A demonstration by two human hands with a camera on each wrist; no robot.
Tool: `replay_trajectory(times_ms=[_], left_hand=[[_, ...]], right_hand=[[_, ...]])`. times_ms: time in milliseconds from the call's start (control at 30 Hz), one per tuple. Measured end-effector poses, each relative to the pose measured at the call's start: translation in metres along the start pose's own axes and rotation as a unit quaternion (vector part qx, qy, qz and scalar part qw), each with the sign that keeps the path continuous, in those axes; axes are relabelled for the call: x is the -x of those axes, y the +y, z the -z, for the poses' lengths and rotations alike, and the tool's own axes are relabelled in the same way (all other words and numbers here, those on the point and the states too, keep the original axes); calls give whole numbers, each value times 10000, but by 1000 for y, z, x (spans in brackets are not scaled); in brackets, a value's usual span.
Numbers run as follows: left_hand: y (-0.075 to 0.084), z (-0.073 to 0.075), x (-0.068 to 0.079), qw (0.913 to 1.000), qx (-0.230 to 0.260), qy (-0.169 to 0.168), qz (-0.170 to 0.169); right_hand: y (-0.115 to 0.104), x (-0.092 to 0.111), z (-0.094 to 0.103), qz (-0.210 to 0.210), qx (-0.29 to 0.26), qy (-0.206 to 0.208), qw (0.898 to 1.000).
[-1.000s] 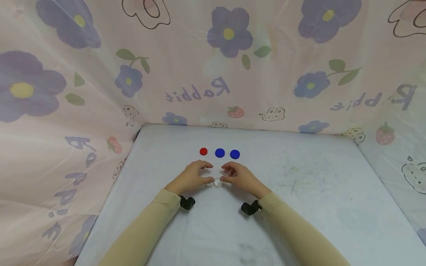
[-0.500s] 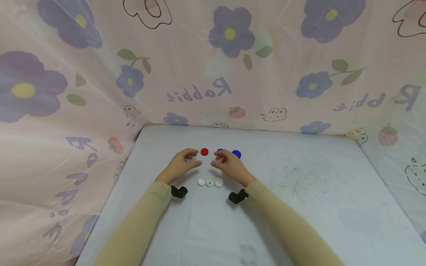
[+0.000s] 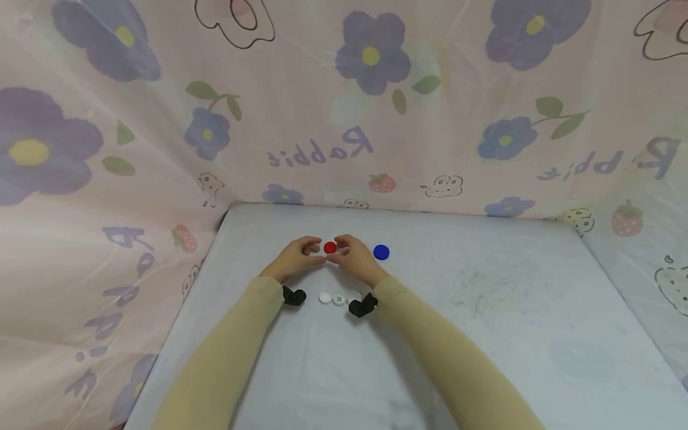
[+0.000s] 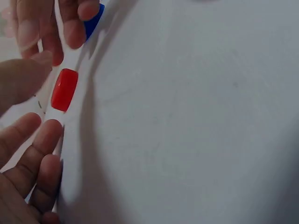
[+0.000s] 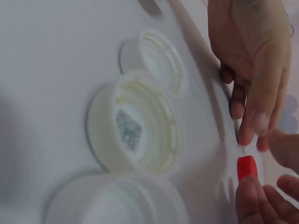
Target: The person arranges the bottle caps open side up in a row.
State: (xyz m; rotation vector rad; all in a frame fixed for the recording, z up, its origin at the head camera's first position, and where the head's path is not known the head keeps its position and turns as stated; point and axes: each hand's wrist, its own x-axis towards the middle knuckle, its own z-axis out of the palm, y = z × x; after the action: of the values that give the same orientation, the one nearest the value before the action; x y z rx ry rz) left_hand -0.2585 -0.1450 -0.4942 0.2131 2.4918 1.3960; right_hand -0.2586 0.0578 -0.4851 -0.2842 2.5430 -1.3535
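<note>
A small red bottle cap (image 3: 330,247) sits on the white table between my two hands. My left hand (image 3: 295,257) is to its left, fingers loosely bent and parted, holding nothing. From the right, my right hand (image 3: 355,260) comes close to the red cap with its fingers parted. In the left wrist view a gap shows between the red cap (image 4: 65,90) and the fingers of both hands. A blue cap (image 3: 381,252) lies right of my right hand. Part of a blue cap (image 4: 95,22) shows behind the right fingers in the left wrist view.
Several white caps stand in a row nearer me, among them a left white cap (image 3: 325,297) and a middle white cap (image 5: 135,126) with a patterned square inside. A flower-printed curtain (image 3: 317,107) closes off the table (image 3: 484,358) at the back and sides.
Both hands have moved away from the white caps toward the back. The right hand has then shifted left to the red cap, covering one blue cap in the head view.
</note>
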Motion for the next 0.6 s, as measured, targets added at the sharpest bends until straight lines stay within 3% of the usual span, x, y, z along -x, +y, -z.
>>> replay_trajectory(times_ms=[200, 600], left_hand=[[0, -3, -6, 9975, -694, 71, 66], [-3, -8, -11, 9939, -1043, 356, 73]], right_hand=[[-1, -3, -5, -22, 340, -31, 9994], [6, -10, -11, 263, 864, -337, 9953]])
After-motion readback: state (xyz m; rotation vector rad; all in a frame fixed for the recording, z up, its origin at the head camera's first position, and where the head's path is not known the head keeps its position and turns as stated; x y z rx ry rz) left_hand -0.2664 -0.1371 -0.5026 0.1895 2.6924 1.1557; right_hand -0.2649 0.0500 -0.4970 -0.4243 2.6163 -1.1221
